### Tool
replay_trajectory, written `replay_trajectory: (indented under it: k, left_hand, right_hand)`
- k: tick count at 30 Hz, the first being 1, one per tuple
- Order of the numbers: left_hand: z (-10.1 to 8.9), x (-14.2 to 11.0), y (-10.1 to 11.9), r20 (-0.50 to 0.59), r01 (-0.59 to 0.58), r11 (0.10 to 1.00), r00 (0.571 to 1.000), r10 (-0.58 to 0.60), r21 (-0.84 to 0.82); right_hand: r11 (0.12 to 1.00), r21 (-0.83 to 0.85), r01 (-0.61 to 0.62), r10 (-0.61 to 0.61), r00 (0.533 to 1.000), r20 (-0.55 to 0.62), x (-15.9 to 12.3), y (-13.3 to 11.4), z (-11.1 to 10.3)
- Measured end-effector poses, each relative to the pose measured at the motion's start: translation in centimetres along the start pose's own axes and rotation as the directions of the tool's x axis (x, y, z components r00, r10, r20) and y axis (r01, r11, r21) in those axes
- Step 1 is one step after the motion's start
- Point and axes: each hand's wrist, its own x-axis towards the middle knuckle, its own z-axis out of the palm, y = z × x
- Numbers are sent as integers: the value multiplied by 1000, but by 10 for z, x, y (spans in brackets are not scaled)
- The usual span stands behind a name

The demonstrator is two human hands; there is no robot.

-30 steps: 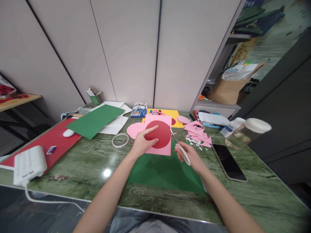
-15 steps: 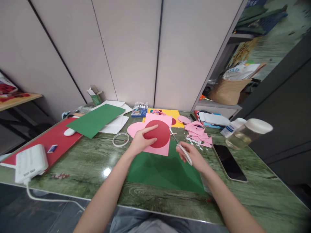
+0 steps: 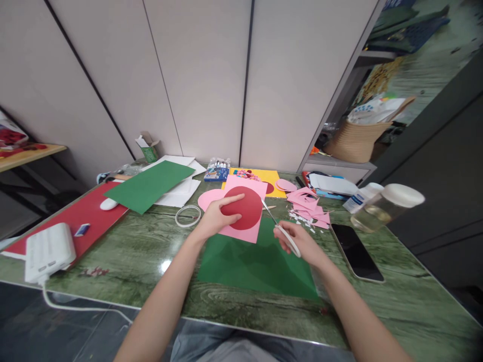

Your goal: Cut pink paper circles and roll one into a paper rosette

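Note:
My left hand [image 3: 219, 217] grips a pink paper sheet [image 3: 243, 235] together with a red paper circle [image 3: 247, 211] that lies on its face, thumb and forefinger over the red. In my right hand [image 3: 296, 240] is a pair of scissors [image 3: 288, 241] with white handles. Its blades reach up and left to the right edge of the pink sheet near the upper corner; whether they are parted I cannot tell. Below both hands a green paper sheet [image 3: 252, 271] lies on the table. A pink paper heart-like or round piece [image 3: 207, 199] shows behind my left hand.
Pink paper scraps [image 3: 305, 201] and small white bits lie to the right, beside a phone [image 3: 356, 254] and a clear bottle [image 3: 385, 208]. On the left are a tape roll [image 3: 187, 216], another green sheet [image 3: 151, 186] and a white power bank [image 3: 49, 251]. A yellow sheet [image 3: 277, 177] lies behind.
The pink sheet with the red circle has tilted slightly and shifted a little left. The scissors' tips remain at its right edge.

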Motion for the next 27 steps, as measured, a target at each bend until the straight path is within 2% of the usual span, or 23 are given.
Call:
replay_trajectory:
  k: [4,14,27]
  left_hand:
    - [0,0,1,46,-10,1000,999,9,29]
    - [-3,-1,6,90,17,996,996,-25,88]
    - [-13,0,4,153,4,998,988,-15,69]
  right_hand:
    - [1000,17,-20,20,1000,15,0,0,0]
    - [999,-21,26,-26,999,26,2,5,-2]
    - [997,-78,28,-25,999,37,-1,3,-2]
